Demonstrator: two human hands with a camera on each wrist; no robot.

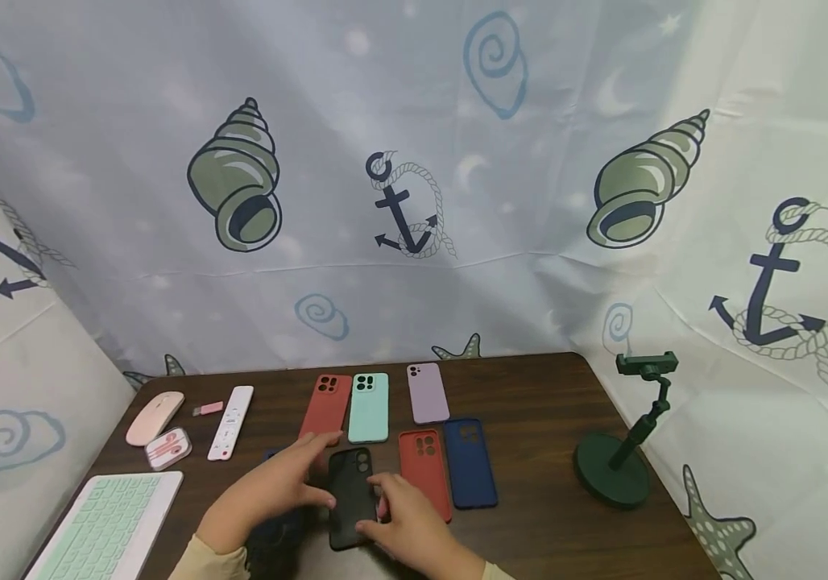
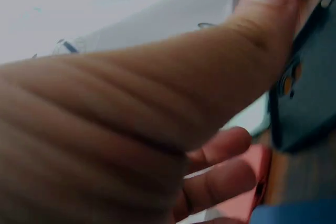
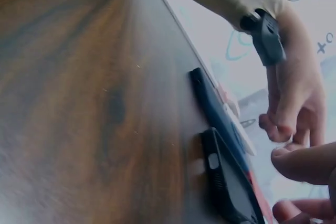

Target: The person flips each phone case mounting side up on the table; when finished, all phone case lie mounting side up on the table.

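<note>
A cloth backdrop [image 1: 414, 72] printed with shells and anchors hangs behind a dark wood surface [image 1: 537, 459], where you bracket a black phone case [image 1: 347, 507] lying between your two hands. Your left hand [image 1: 276, 487], fingers spread wide, has its thumb at the left edge; your right hand [image 1: 414, 524], loosely curved, flanks the right edge. Neither appears to have hold of anything, though light fingertip contact cannot be told. To handle it well, you would best meet both long edges evenly and press gently, staying clear of the red case [image 1: 424, 475] just beside it on the right. The black phone case's long axis runs almost straight from you toward the backdrop, its camera openings [image 1: 364, 461] at the far end, on your right, its plain short end facing you.
</note>
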